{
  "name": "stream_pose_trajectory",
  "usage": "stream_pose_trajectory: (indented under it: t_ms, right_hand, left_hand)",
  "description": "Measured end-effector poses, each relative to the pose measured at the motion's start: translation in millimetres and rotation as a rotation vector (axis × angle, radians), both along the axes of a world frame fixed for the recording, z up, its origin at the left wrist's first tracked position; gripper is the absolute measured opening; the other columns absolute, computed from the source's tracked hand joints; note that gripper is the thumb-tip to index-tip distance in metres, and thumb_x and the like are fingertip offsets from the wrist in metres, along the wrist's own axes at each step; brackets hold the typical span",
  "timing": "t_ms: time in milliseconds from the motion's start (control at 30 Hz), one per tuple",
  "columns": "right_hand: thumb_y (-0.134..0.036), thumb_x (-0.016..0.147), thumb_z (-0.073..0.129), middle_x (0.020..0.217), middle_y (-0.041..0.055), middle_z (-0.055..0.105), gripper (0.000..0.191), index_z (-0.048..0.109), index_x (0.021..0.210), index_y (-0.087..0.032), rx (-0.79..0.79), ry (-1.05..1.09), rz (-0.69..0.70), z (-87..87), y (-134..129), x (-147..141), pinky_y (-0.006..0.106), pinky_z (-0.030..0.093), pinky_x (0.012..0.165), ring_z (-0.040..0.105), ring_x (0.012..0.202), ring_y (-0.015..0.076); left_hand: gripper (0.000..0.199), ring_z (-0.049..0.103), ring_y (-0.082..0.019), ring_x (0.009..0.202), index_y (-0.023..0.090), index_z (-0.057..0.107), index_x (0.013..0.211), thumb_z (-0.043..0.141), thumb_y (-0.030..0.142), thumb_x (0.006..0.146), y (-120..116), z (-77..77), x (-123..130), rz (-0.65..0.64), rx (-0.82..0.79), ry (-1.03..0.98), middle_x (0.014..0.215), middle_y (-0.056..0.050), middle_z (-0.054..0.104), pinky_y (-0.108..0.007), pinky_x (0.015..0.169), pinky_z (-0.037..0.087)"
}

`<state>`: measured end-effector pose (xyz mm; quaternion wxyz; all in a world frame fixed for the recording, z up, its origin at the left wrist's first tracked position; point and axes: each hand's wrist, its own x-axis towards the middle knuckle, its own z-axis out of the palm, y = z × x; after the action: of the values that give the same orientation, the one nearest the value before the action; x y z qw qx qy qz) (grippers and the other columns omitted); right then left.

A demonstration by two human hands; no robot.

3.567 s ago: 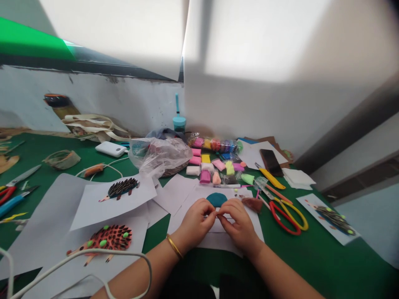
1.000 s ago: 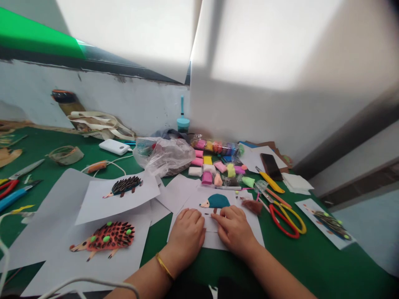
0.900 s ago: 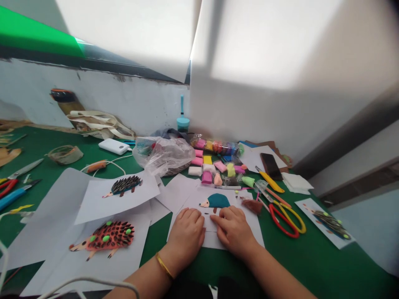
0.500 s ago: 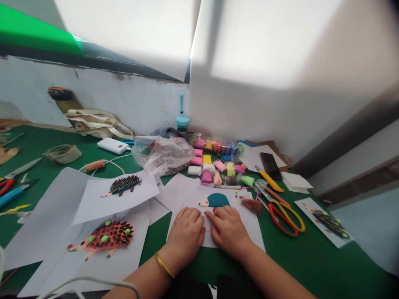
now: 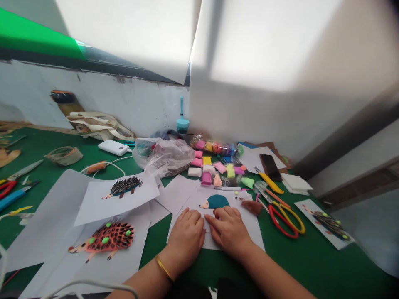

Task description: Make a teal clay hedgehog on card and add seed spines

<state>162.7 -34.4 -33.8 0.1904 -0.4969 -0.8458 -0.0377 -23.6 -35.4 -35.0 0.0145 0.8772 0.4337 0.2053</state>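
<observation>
A clay hedgehog (image 5: 218,202) with a teal body and a pale snout lies on a white sheet of paper (image 5: 252,232) before me. Just below its snout, my left hand (image 5: 187,228) rests on the sheet with fingers curled together. My right hand (image 5: 229,226) is beside it, index finger pointing left and the others bent, partly covering the hedgehog's lower edge. A narrow gap separates the two hands. Whatever the fingertips hold, if anything, is hidden. A brown clay lump in a wrapper (image 5: 252,206) lies right of the hedgehog, near tiny clay balls (image 5: 236,193).
Packets of coloured clay (image 5: 206,178) and a plastic bag (image 5: 165,155) stand behind the sheet. Scissors (image 5: 285,218), a yellow cutter (image 5: 270,182) and a phone (image 5: 269,167) lie right. At left are finished hedgehogs on paper (image 5: 109,240), a power bank (image 5: 114,147) and a cable (image 5: 93,282).
Both hands stay in nearly the same place on the sheet. The whole view has shifted slightly, with things appearing a little lower.
</observation>
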Motion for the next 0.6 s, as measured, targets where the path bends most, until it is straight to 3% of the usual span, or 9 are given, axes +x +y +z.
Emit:
stream_pose_trajectory:
  t_ms: [333,600]
  right_hand:
    - [-0.026,0.089,0.058,0.093,0.0041,0.063,0.03,0.067,0.117,-0.028,0.013,0.089,-0.024,2.0,0.9,1.5,0.036,0.031,0.083,0.05,0.09,0.0198]
    - [-0.027,0.09,0.058,0.09,0.0046,0.062,0.026,0.069,0.113,-0.028,-0.008,0.017,0.021,0.7,-0.6,-2.9,0.037,0.029,0.082,0.047,0.088,0.0205]
  left_hand:
    - [0.015,0.059,-0.023,0.101,0.018,0.062,0.1,0.055,0.016,0.087,-0.8,2.8,-0.8,0.004,-0.024,-0.002,0.099,-0.006,0.062,-0.048,0.106,0.042]
    - [0.017,0.059,-0.024,0.102,0.018,0.063,0.101,0.056,0.015,0.086,-0.4,4.4,-1.0,0.006,-0.034,-0.015,0.1,-0.006,0.063,-0.048,0.107,0.041]
